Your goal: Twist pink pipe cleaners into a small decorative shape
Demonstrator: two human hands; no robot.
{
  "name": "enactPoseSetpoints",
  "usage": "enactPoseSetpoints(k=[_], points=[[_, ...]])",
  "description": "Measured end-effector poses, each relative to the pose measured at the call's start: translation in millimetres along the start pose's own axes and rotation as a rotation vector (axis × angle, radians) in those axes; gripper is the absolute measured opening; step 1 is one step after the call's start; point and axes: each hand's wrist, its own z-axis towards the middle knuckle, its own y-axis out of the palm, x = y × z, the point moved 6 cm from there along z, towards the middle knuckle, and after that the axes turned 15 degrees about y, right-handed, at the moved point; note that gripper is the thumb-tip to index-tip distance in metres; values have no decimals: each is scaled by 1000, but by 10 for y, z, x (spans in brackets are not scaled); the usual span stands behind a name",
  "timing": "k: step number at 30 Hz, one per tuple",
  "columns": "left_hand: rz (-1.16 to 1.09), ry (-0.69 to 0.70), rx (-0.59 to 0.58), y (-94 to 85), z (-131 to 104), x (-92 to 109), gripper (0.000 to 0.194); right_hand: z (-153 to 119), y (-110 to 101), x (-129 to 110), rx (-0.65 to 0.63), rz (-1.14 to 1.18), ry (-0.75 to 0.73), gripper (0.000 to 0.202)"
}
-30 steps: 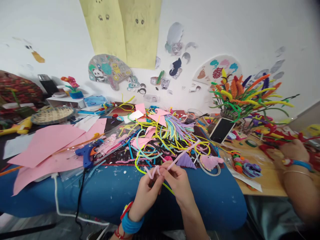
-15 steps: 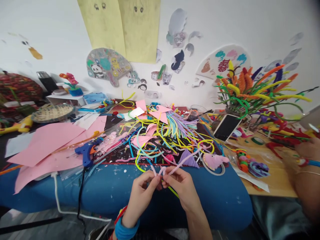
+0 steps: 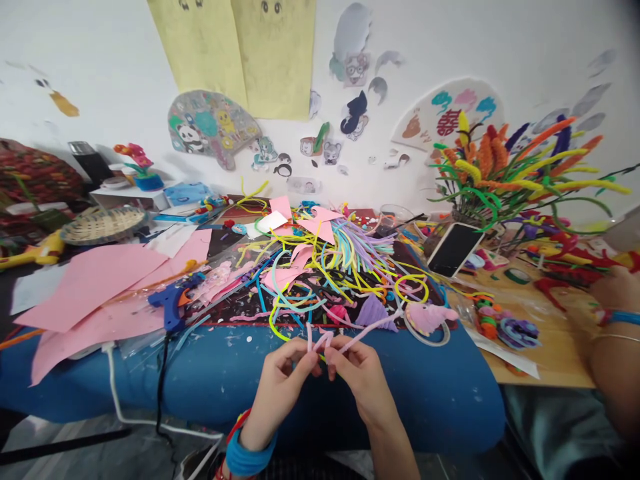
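- At far left we see a dark flask (image 3: pixel 89 163) with a silvery lid, upright at the back; any label is too small for us to read.
- Just in front of it we find a shallow woven basket (image 3: pixel 105 225).
- Next, a blue pot (image 3: pixel 149 181) holds pink and orange flowers (image 3: pixel 135 157) on a white stand (image 3: pixel 130 198).
- We make out a fan-shaped board (image 3: pixel 213 130) on the wall, with a panda.
- Our left hand (image 3: pixel 283 377) pinches a pink fuzzy stem (image 3: pixel 367 325) between thumb and fingers.
- That stem, bent in zigzags, sits above the blue padded edge (image 3: pixel 215 373), before the heap of coloured stems (image 3: pixel 357 243).
- Our right hand (image 3: pixel 360 377) is clamped on it too, fingertips just beside the left's.
- Behind the heap we notice a clear round container (image 3: pixel 395 213); we cannot tell its contents.
- On a white fan (image 3: pixel 450 117) we read a red double-happiness character.
- Fuzzy orange, yellow and purple blooms (image 3: pixel 520 167) rise from a vessel partly hidden by a leaning phone (image 3: pixel 456 249).
- At far right we see another person's hand (image 3: pixel 617 290); its grip we cannot tell.
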Motion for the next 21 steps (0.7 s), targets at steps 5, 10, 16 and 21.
enactPoseSetpoints(k=[5, 10, 16, 21], points=[[-25, 7, 43, -35, 8, 4, 21, 21, -36, 74, 42, 41, 17, 14], [-41, -29, 4, 29, 1, -25, 18, 36, 1, 88, 67, 30, 0, 15], [-81, -53, 15, 46, -20, -34, 16, 27, 7, 77, 94, 4, -18, 14], [-127, -46, 96, 5, -29, -37, 16, 7, -15, 62, 108, -17, -34, 15]])
